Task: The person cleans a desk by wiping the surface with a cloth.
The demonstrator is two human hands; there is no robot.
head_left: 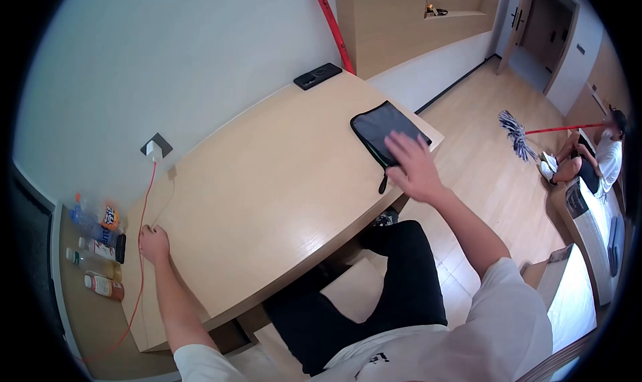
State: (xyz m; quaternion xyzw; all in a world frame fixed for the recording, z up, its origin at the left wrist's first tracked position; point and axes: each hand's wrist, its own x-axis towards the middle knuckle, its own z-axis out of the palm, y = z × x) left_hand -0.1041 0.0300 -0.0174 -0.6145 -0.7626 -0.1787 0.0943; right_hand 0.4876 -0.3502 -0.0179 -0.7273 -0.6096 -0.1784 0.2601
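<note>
Several bottles (100, 248) lie in a row past the left end of the counter (254, 195). Next comes the left hand (154, 243), its fingers curled at the counter's left edge; whether it is grasping the red cable (138, 288) or only resting against it, I cannot tell. Handling that cable well would call for a light pinch and some slack, since a sharp tug could strain the white plug (155, 151) in the wall socket. The cable passes right by the curled fingers, dropping from the plug beyond them and running on past the near end of the counter.

Further right, a dark phone (317, 76) lies near the far edge, well apart from both hands. Then comes the zipped pouch (380, 128), flat near the counter's right end. The right hand (416, 168) is spread and grasps nothing; working the pouch well would mean a flat, even palm and clear fingers, with the pull strap (383, 183) left free. The pouch lies beneath and beyond the fingertips, its near right part covered by them; contact is hard to confirm from this angle.
</note>
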